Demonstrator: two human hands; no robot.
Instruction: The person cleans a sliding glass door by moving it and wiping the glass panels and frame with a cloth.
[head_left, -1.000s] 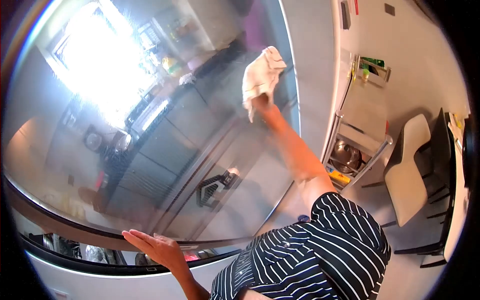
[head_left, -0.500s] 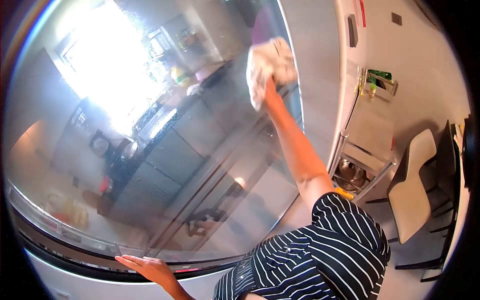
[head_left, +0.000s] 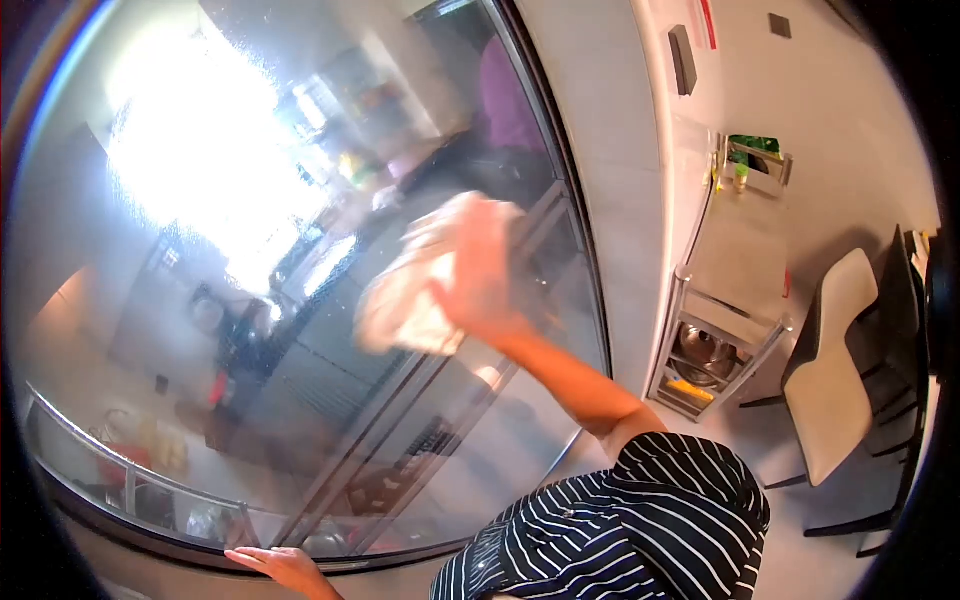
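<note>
A large glass panel [head_left: 330, 380] in a dark frame fills the left and middle of the view. On its surface my right hand [head_left: 478, 270], blurred by motion, presses a pale cloth [head_left: 415, 290] that spreads out to the left of the fingers. At the bottom, my left hand [head_left: 280, 566] rests near the lower frame edge, its fingers stretched out and holding nothing. Bright glare and streaks lie on the upper left of the glass.
Right of the panel stands a metal shelf cart [head_left: 740, 260] with a steel pot [head_left: 703, 350] on a lower level. A cream chair [head_left: 828, 390] is at the far right, beside a dark-edged table. A metal rail shows through the glass at lower left.
My right hand has moved with the cloth down and left from the glass's upper right. The panel's frame has shifted in view, showing a dark right edge. My left hand sits slightly lower.
</note>
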